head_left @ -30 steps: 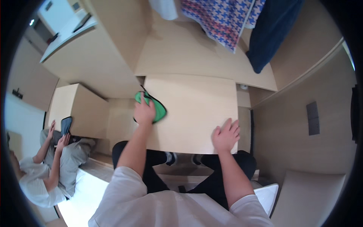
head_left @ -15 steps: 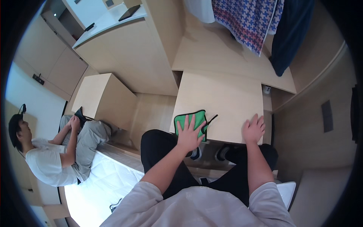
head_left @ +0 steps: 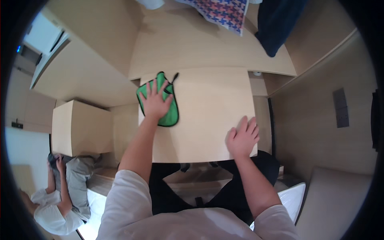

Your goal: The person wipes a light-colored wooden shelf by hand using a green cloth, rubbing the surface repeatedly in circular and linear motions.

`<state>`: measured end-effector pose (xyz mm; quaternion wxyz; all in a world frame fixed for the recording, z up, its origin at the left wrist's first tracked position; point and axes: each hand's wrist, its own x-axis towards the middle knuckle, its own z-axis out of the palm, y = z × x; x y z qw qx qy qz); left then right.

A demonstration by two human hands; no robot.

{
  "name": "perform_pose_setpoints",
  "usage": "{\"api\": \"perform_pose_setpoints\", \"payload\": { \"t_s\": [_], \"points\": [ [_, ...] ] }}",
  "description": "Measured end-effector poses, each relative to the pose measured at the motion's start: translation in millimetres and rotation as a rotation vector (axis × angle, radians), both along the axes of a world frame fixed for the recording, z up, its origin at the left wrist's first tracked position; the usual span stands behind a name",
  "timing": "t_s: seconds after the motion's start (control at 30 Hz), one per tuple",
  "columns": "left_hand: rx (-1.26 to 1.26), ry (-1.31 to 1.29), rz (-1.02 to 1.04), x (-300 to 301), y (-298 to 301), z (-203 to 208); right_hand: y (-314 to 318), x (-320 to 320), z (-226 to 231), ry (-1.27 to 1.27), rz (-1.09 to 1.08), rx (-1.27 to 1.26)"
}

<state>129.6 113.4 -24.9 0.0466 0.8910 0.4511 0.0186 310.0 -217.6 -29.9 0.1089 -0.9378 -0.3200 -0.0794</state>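
Note:
A green cloth with a black edge and a dark hanging loop (head_left: 169, 115) lies on the light wooden tabletop (head_left: 204, 116), at its left side. My left hand (head_left: 157, 105) rests flat on the cloth with its fingers spread, pressing on it rather than gripping. The cloth's left edge reaches the table's left edge. My right hand (head_left: 243, 138) lies palm down at the table's near right corner, fingers stretched out and nothing in them.
Beyond the table is a wooden ledge (head_left: 188, 44) with hanging clothes (head_left: 224, 14) above. A wooden box cabinet (head_left: 82, 128) stands at the left, with a seated person (head_left: 60, 200) near it. A wall with a socket plate (head_left: 341, 107) is at the right.
My left hand has pushed the green cloth away from me, from the near left edge toward the far left corner. My right hand stays by the near right corner. The view has shifted.

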Motion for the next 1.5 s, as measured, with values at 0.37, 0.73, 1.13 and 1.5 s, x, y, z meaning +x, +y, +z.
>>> {"api": "perform_pose_setpoints", "payload": {
  "t_s": [0.37,0.73,1.13,1.5],
  "points": [
    [0.151,-0.016,0.078,133,32,-11,8,-9,18,0.115,-0.034,-0.058],
    [-0.170,-0.240,-0.297,153,-200,-4,7,-2,2,0.114,-0.058,-0.023],
    [-0.020,-0.164,0.206,-105,-151,8,-12,7,-16,0.050,-0.058,-0.043],
    [0.069,-0.064,0.161,-85,-94,-9,31,36,6,0.273,-0.245,0.017]
  ]
}}
